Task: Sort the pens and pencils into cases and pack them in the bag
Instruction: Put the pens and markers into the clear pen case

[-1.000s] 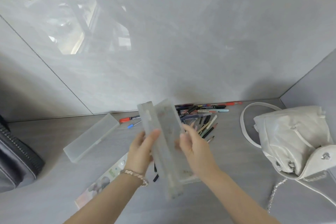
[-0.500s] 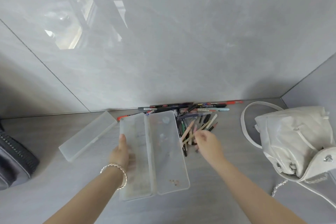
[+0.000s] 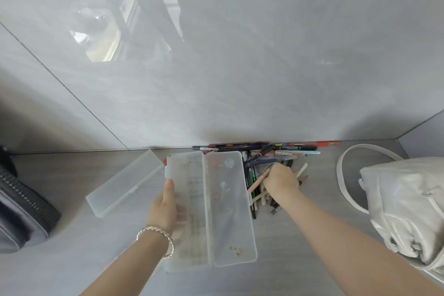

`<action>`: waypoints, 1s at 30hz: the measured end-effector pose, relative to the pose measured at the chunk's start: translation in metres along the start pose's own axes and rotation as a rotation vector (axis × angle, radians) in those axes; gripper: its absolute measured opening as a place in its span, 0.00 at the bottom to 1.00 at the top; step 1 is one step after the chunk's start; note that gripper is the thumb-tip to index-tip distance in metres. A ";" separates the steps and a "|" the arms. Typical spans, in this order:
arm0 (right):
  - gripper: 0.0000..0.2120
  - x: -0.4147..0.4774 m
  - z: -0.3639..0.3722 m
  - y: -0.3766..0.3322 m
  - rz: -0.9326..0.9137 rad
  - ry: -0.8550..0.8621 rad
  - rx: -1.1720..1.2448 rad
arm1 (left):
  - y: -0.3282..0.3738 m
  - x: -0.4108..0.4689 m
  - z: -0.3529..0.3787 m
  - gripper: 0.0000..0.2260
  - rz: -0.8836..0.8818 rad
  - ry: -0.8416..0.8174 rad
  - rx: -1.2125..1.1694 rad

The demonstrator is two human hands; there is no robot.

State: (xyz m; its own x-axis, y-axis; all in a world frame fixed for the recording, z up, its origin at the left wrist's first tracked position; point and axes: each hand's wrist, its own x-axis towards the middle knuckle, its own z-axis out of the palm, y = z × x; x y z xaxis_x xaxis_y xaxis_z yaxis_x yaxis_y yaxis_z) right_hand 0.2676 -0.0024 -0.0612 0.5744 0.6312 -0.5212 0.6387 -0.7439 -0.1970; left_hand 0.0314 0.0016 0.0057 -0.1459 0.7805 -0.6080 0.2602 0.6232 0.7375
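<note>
A frosted clear pencil case [image 3: 216, 206] lies spread open flat on the grey table, both halves up. My left hand [image 3: 164, 204] grips its left half, thumb on the rim. Just right of it is a heap of pens and pencils [image 3: 271, 158] against the wall. My right hand [image 3: 280, 179] is down in that heap, fingers closed around a light wooden pencil [image 3: 257, 181]. A second frosted case [image 3: 125, 181], closed, lies to the left. A white leather bag [image 3: 406, 204] sits at the right.
A dark zippered bag [image 3: 21, 211] rests at the left edge. The white bag's strap [image 3: 346, 175] loops out over the table toward the pens. A glossy grey tiled wall [image 3: 216, 67] rises directly behind the heap, with a side wall at the right corner.
The case, held up in both hands a second ago, now lies spread open on the table. My right hand left it, reached into the heap and closed on a pencil.
</note>
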 end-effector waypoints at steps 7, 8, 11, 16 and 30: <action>0.06 -0.008 -0.004 0.007 -0.027 0.028 0.101 | -0.005 -0.004 0.003 0.23 -0.041 -0.007 0.001; 0.07 -0.009 -0.004 0.011 -0.037 0.028 0.149 | -0.006 -0.005 0.003 0.22 -0.047 0.000 -0.001; 0.12 -0.011 -0.005 0.017 -0.075 -0.012 0.227 | -0.007 -0.005 0.001 0.22 -0.073 -0.001 -0.004; 0.22 -0.012 -0.003 0.007 -0.012 -0.018 0.325 | -0.009 -0.004 -0.004 0.22 -0.085 0.015 -0.011; 0.05 -0.013 -0.046 0.018 0.164 -0.180 0.838 | -0.012 -0.002 -0.010 0.24 -0.078 0.034 -0.035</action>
State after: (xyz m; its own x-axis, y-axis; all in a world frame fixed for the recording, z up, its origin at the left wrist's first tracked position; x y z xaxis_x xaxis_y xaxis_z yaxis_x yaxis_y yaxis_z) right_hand 0.2957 -0.0139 -0.0200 0.4913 0.5099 -0.7061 -0.0731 -0.7837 -0.6168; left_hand 0.0192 -0.0065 0.0012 -0.1967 0.7303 -0.6542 0.2135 0.6832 0.6983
